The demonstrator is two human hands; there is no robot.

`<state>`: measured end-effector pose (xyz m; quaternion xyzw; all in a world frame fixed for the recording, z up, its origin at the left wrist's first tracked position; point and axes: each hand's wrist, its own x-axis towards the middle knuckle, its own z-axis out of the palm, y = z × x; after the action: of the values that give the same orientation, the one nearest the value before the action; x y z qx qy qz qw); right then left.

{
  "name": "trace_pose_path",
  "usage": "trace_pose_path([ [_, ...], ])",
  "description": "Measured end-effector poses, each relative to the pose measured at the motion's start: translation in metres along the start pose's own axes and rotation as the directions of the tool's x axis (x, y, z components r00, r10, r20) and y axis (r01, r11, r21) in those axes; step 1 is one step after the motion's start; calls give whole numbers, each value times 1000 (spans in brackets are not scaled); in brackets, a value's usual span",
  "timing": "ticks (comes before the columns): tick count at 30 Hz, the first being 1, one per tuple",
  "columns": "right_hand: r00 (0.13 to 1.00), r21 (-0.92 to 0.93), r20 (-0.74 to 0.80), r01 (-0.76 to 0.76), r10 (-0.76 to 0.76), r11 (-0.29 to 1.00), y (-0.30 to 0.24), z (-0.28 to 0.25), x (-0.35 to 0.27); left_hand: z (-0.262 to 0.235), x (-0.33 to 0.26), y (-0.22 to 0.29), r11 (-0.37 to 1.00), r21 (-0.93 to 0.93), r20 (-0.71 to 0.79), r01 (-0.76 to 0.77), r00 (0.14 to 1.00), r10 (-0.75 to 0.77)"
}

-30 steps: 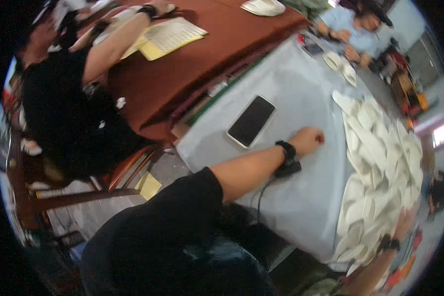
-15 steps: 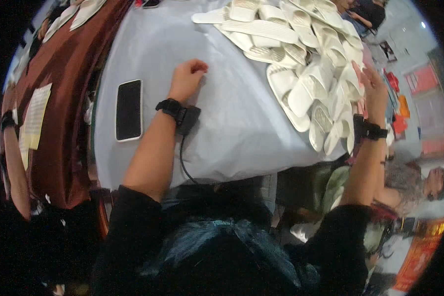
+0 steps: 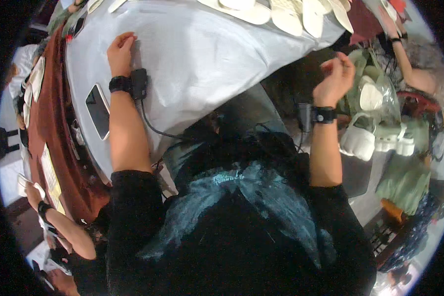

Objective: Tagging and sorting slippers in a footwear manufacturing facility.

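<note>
L hand lay flat, empty, on grey cloth. R hand half-curled, nothing gripped, above bag of white slippers. Many slippers already laid out; more bagged.

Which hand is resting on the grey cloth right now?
The left hand, lying flat on the grey cloth above the phone. The right hand is raised off the table, beside a clear bag.

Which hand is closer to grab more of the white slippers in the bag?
The right hand. It is raised just beside the clear bag of white slippers, while the left hand rests flat on the grey tablecloth, far away.
</note>
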<state>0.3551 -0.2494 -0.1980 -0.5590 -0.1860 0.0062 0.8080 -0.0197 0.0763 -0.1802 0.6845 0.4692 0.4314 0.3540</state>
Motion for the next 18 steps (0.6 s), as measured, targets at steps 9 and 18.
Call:
trace_pose_path([
  [9,891,-652,67,-301,448,696,321,-63,-79,-32,-16,1,985,-159,-132,66,987,-87],
  [18,885,-811,356,132,301,571,336,-53,-115,-28,-21,4,957,-260,-175,125,969,-174],
])
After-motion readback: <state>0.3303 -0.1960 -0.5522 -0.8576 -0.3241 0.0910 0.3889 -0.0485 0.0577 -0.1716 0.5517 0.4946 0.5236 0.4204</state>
